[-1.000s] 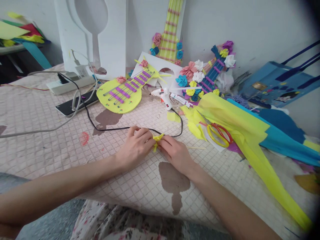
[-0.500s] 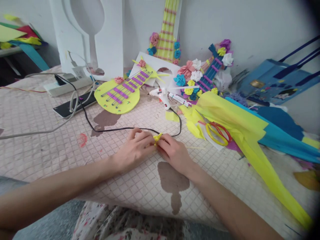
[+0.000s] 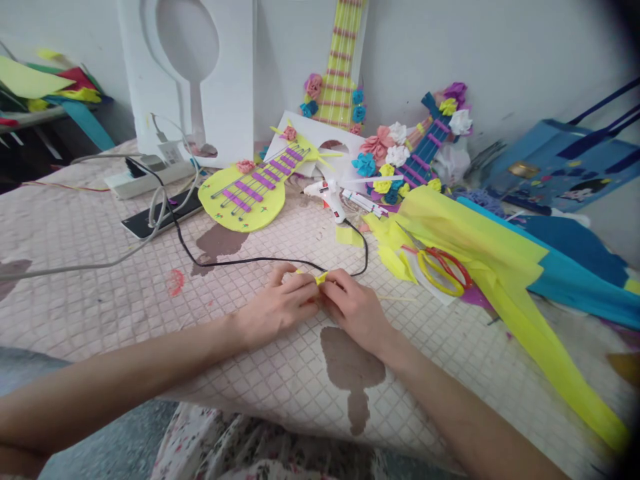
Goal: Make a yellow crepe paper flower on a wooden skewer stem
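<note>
Between my two hands is a small piece of yellow crepe paper (image 3: pixel 321 277), mostly covered by the fingers. My left hand (image 3: pixel 285 301) pinches its left side, and my right hand (image 3: pixel 354 305) grips it from the right, fingertips almost meeting. Both hands rest low over the quilted tablecloth (image 3: pixel 210 347). Just beyond them runs the black cord (image 3: pixel 260 259) of a white glue gun (image 3: pixel 327 200). To the right, scissors (image 3: pixel 443 270) with red and yellow handles lie on scraps beside a large sheet of yellow crepe paper (image 3: pixel 480 233).
A yellow paper instrument with purple bars (image 3: pixel 255 190) lies behind the hands. Paper flowers (image 3: pixel 383 157) decorate a blue one. A phone (image 3: pixel 150 220) and power strip (image 3: pixel 150 177) sit left among cables. A white cut-out board (image 3: pixel 230 80) leans on the wall; a blue bag (image 3: pixel 555 167) stands right.
The whole view has shifted slightly, moving everything right in the picture. My fingers have moved a little on the yellow paper, and a bit more of it shows above the left hand.
</note>
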Available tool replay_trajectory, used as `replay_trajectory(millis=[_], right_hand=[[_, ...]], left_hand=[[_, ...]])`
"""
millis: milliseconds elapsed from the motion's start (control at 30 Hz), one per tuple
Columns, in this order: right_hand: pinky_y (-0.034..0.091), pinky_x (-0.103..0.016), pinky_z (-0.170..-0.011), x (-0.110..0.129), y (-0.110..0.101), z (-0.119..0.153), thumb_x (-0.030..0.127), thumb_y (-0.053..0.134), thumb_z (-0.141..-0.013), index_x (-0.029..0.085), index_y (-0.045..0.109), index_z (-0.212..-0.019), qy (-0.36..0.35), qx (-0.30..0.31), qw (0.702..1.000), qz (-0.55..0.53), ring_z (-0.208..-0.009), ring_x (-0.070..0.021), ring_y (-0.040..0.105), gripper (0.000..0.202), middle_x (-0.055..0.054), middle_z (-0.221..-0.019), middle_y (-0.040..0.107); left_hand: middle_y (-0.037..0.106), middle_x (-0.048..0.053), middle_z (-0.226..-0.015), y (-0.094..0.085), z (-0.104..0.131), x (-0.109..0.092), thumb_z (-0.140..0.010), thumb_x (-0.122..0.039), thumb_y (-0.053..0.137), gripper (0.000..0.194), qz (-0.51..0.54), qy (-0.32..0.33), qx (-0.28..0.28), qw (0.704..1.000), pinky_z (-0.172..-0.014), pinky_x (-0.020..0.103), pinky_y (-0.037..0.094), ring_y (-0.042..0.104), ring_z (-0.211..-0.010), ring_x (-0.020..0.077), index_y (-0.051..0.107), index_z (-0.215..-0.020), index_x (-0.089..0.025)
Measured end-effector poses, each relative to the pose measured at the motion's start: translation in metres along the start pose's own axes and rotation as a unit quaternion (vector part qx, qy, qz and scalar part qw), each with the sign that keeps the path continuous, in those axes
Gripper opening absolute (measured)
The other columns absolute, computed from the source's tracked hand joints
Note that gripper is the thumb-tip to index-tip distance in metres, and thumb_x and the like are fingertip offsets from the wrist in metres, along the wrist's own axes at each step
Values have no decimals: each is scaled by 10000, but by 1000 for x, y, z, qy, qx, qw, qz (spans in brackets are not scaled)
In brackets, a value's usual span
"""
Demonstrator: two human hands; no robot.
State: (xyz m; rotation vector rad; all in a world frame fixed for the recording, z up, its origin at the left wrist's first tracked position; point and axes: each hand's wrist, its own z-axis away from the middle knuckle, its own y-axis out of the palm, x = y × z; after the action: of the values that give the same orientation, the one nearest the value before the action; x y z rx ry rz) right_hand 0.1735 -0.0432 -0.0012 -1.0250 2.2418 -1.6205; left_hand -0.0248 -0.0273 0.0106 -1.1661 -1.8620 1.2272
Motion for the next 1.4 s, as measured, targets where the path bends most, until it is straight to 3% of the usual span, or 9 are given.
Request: replay_trajectory(millis=[67,200,300,700,1067,1400], right_hand=[[455,-239,-621,0,-1,0,209,404,-935,170,574,-899,2,4,1000,-9,-770,-137,577,178,-64,-962,578],[465,-245,-661,1,-3,0,234,415,-937,175,573,-929,11,9,999,-29,-813,-145,580,169,-64,-983,573],[463,-247,-647,2,-3,-1,236,402,-941,176,570,-926,14,19,999,-31,-814,-149,579,179,-72,-1002,570],[420,-269,-628,2,2,-1,137,378,-922,167,569,-882,-12,25,997,69,-781,-157,546,198,-58,-935,577],[459,-293,-710,0,6,1,181,377,-945,167,585,-895,-15,20,998,61,-839,-173,551,214,-72,-952,596],[471,-293,-663,4,3,0,220,398,-942,166,594,-932,6,16,999,41,-825,-177,576,203,-79,-981,601]], left_hand=[[611,20,-934,0,0,0,-919,-134,459,139,41,-21,-13,999,-936,409,279,480,-1006,185,570,-863,-195],[607,4,-893,0,-2,3,-857,-124,532,96,88,-130,-88,984,-856,357,312,487,-926,173,578,-858,-208],[599,9,-875,1,-2,3,-838,-176,588,28,84,-161,-94,979,-849,362,308,484,-918,185,583,-835,-202],[590,4,-885,5,1,3,-862,-192,561,26,45,-147,-81,985,-886,409,278,488,-933,192,578,-852,-209],[613,8,-827,3,1,-4,-898,-147,485,136,-31,-121,-81,989,-939,446,269,522,-918,183,589,-821,-189],[629,3,-812,-1,1,-6,-890,-163,517,114,-84,-116,-102,984,-935,450,304,537,-908,184,593,-808,-189]])
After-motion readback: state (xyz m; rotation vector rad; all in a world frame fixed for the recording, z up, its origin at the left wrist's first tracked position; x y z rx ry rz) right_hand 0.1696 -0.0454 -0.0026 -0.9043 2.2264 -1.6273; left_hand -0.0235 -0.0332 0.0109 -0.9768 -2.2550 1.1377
